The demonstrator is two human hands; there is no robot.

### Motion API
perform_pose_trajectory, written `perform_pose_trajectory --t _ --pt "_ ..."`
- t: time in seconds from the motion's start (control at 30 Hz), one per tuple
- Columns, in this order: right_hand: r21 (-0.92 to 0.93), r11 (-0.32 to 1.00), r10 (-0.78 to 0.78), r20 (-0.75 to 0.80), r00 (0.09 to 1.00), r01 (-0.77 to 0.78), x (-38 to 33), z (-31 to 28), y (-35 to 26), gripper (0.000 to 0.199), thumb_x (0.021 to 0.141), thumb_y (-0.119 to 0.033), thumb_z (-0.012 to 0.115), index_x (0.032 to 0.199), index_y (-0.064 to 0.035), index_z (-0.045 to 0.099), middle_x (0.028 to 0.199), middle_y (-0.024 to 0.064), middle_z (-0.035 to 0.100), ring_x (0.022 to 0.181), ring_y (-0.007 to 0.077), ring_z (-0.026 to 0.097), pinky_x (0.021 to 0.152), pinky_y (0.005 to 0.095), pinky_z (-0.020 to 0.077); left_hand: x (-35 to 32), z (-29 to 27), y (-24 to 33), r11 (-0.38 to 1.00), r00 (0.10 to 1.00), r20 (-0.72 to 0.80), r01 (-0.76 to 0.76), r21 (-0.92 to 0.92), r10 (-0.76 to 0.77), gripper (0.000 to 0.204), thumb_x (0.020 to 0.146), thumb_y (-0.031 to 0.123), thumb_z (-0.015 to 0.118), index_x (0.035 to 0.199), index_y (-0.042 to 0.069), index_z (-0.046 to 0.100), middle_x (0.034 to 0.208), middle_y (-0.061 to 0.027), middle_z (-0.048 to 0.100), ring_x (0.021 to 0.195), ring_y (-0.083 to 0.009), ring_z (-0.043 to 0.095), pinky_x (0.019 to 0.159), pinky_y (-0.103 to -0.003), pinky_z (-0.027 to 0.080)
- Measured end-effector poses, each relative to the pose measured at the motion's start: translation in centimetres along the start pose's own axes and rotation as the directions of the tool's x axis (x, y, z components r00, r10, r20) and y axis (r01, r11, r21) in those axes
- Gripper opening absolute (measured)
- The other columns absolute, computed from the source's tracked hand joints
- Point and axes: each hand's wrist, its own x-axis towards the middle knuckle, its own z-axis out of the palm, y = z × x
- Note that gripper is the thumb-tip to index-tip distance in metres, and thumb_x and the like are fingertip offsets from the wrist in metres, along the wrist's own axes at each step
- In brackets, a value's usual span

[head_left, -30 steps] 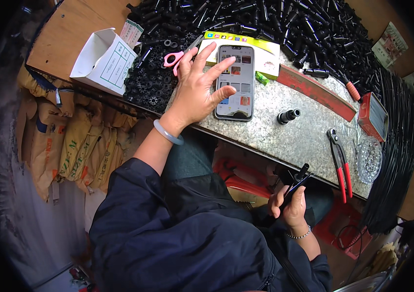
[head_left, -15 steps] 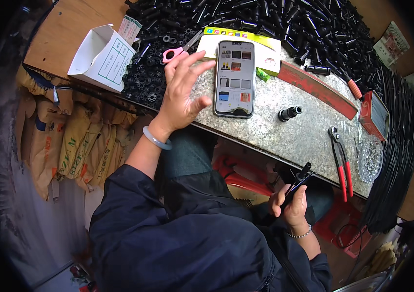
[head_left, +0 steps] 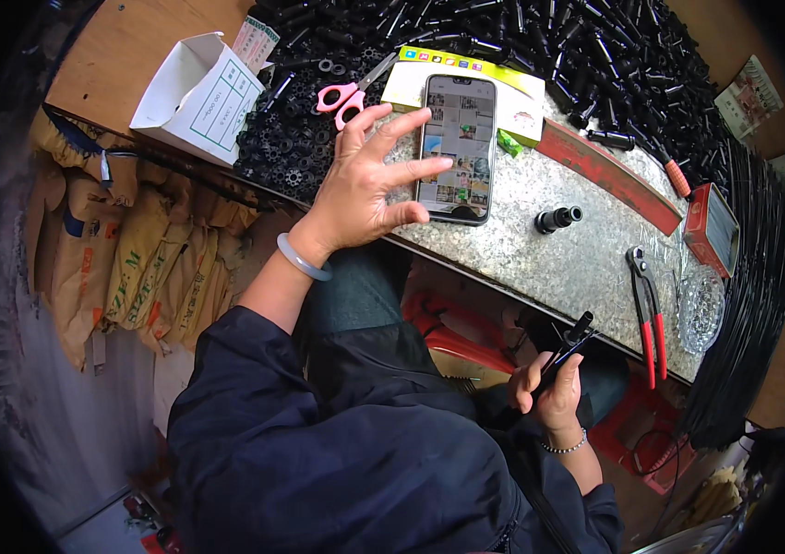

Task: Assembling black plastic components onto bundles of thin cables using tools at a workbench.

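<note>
My left hand (head_left: 374, 175) is spread over the left side of a smartphone (head_left: 457, 157), a fingertip on or just above its lit screen of small pictures. The phone rests against a white and yellow box (head_left: 514, 97) on the speckled tabletop. Below the table's front edge, my right hand (head_left: 551, 383) is closed around a slim black tubular part (head_left: 577, 334), its upper end sticking out past the thumb. The fingers hide its lower end. A short black cylindrical fitting (head_left: 558, 219) lies on the tabletop to the right of the phone.
Black tubular parts (head_left: 586, 55) are heaped along the back. Pink-handled scissors (head_left: 341, 97) and an open white carton (head_left: 197, 97) are at left. A red metal bar (head_left: 609, 177), red-handled cutters (head_left: 648, 319), a glass dish (head_left: 701, 305) and long black strips (head_left: 752, 305) are at right.
My left hand has moved right onto the phone. The screen has switched from a few album tiles to a dense grid of pictures. My right hand keeps its grip.
</note>
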Motion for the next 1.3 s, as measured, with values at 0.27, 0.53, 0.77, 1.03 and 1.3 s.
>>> perform_pose_trajectory --t 0.27,0.53,0.77,1.03,1.3 --pt "0.017 1.000 -0.002 -0.013 1.000 0.003 -0.1 -0.1 0.0 0.064 0.093 -0.060 0.020 0.067 -0.0055 0.043 0.043 0.0087 0.042 0.036 0.0191 0.038 0.040 0.0303 0.0362 0.3 0.1 0.0 0.991 0.984 -0.158 0.069 -0.116 -0.087 0.081 0.075 0.077 0.040 0.130 0.018 0.052 0.138 -0.0117 0.040 0.127 -0.0364 0.027 0.107 -0.048 0.021" --pt "-0.012 1.000 -0.016 -0.028 0.999 0.015 0.0 0.4 -0.2 0.064 0.093 -0.060 0.020 0.066 -0.0060 0.042 0.041 0.0082 0.041 0.034 0.0180 0.037 0.038 0.0290 0.0348 0.0 -0.2 -0.1 0.990 0.993 -0.107 0.026 -0.139 -0.041 0.078 0.078 0.078 0.031 0.114 0.020 0.066 0.137 -0.0113 0.044 0.127 -0.0347 0.027 0.108 -0.045 0.016" --pt "-0.009 1.000 -0.017 -0.028 0.999 0.016 -0.1 0.3 -0.1 0.064 0.093 -0.060 0.020 0.066 -0.0061 0.042 0.041 0.0083 0.041 0.034 0.0181 0.037 0.038 0.0289 0.0346 0.0 -0.3 -0.2 0.994 1.000 -0.023 0.017 -0.112 -0.020 0.074 0.077 0.078 0.034 0.109 0.021 0.069 0.137 -0.0110 0.044 0.127 -0.0348 0.027 0.108 -0.045 0.018" --pt "-0.004 1.000 -0.019 -0.037 0.999 0.019 -0.1 0.2 -0.2 0.064 0.093 -0.060 0.020 0.066 -0.0060 0.042 0.041 0.0084 0.041 0.035 0.0181 0.037 0.038 0.0292 0.0349 0.2 0.2 -0.1 0.992 0.977 -0.195 0.063 -0.109 -0.084 0.073 0.078 0.073 0.042 0.121 0.017 0.061 0.134 -0.0099 0.045 0.125 -0.0367 0.030 0.106 -0.046 0.023" --pt "-0.008 1.000 -0.020 -0.037 0.999 0.020 -0.1 0.2 -0.2 0.064 0.093 -0.060 0.019 0.066 -0.0062 0.042 0.041 0.0082 0.041 0.035 0.0179 0.037 0.038 0.0291 0.0354 -0.1 -0.3 -0.1 0.995 0.996 -0.087 -0.023 -0.099 0.015 0.056 0.080 0.067 0.046 0.097 0.021 0.073 0.132 -0.0065 0.050 0.126 -0.0339 0.031 0.106 -0.044 0.022"
